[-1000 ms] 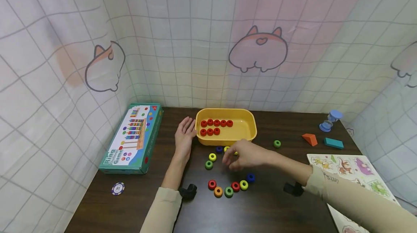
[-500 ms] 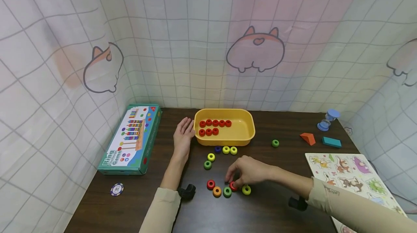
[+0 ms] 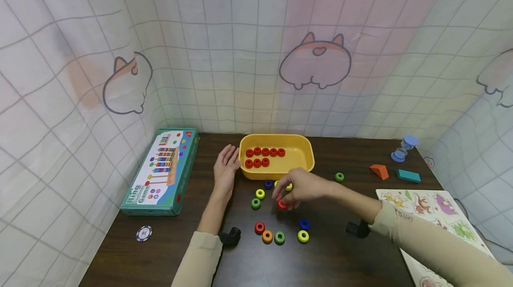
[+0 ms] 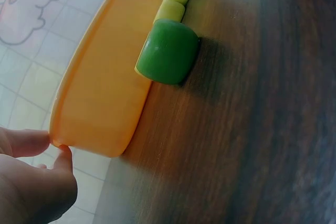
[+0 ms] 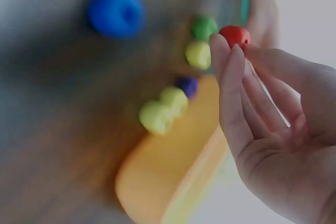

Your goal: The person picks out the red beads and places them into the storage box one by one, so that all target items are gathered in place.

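Observation:
My right hand (image 3: pixel 300 186) pinches a red ring bead (image 5: pixel 234 36) between thumb and fingertips, raised above the table in front of the yellow tray (image 3: pixel 276 173). Several red beads (image 3: pixel 266 152) sit inside that tray in two rows along its left side. At the tray's left end is my left hand (image 3: pixel 225 169), fingers mostly straight; the left wrist view shows fingertips against the rim. Just in front of the tray lie a dark blue bead (image 3: pixel 268 184), yellow beads (image 5: pixel 156 117) and a green bead (image 3: pixel 255 203). My right hand partly hides the yellow ones.
Nearer me lie red (image 3: pixel 259 227), orange (image 3: pixel 267 236), green, yellow and blue (image 3: pixel 304 224) beads. A game box (image 3: pixel 160 171) and a poker chip (image 3: pixel 144 233) are left. Rightward are a green bead (image 3: pixel 339 177), two blocks (image 3: pixel 409 176), an hourglass (image 3: pixel 405 148) and a picture board (image 3: pixel 425 207).
My right hand went down to the near beads, picked up a red one and carried it back up toward the tray. A yellow bead there shifted slightly. The left hand stayed at the tray.

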`<state>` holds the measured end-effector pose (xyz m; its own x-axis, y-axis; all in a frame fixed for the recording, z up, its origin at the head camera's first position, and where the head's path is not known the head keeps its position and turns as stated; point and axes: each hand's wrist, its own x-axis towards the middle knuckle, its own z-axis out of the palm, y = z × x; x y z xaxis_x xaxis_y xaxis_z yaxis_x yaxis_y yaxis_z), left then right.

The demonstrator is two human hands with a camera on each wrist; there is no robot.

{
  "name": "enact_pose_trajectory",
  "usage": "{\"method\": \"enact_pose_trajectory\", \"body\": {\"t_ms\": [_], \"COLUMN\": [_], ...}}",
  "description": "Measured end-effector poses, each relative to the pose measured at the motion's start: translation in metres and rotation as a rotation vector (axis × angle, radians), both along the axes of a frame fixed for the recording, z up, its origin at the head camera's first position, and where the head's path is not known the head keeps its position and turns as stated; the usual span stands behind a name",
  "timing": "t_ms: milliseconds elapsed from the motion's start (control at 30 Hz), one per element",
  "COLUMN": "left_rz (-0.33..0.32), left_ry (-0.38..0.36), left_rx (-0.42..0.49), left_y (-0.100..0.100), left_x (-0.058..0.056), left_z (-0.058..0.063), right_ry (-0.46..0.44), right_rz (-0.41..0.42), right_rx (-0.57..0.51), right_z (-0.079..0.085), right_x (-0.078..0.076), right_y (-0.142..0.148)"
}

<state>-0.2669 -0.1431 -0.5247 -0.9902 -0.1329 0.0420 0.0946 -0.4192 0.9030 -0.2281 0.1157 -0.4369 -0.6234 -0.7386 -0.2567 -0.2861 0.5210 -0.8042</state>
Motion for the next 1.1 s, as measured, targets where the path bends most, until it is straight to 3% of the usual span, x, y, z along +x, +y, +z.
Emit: {"method": "enact_pose_trajectory", "body": {"t_ms": [133,233,400,533,700,800,967,1100], "left_rz": [-0.017,-0.019,0.003,0.019,0.005,-0.006,-0.026,-0.027], "left_ry": [-0.010,-0.013,-0.001,0.003,0.004,0.004,-0.003,-0.010], "left_rx": [0.025,0.044,0.025,0.013,0.022,0.030,0.046,0.039], "left_y": [-0.003,-0.003,0.000,0.003,0.007,0.007,0.002,-0.003], "left_x": [0.001,0.001,0.000,0.000,-0.001,-0.002,-0.002,0.000], "left_z": [0.003,0.003,-0.002,-0.004,-0.004,-0.002,0.002,0.004], "right_ry": [0.040,0.044,0.017,0.007,0.022,0.019,0.113,0.268], "right_rz": [-0.067,-0.124,-0.212,-0.260,-0.287,-0.296,-0.251,-0.148], "right_rx": [-0.030,-0.032,0.011,0.055,0.077,0.071,0.050,0.025], "right_z": [0.019,0.020,0.003,-0.018,-0.036,-0.036,-0.019,0.004], "right_x": [-0.034,-0.065,-0.112,-0.132,-0.135,-0.135,-0.126,-0.098], "right_y": [-0.007,-0.011,-0.014,-0.018,-0.018,-0.017,-0.018,-0.026]}}
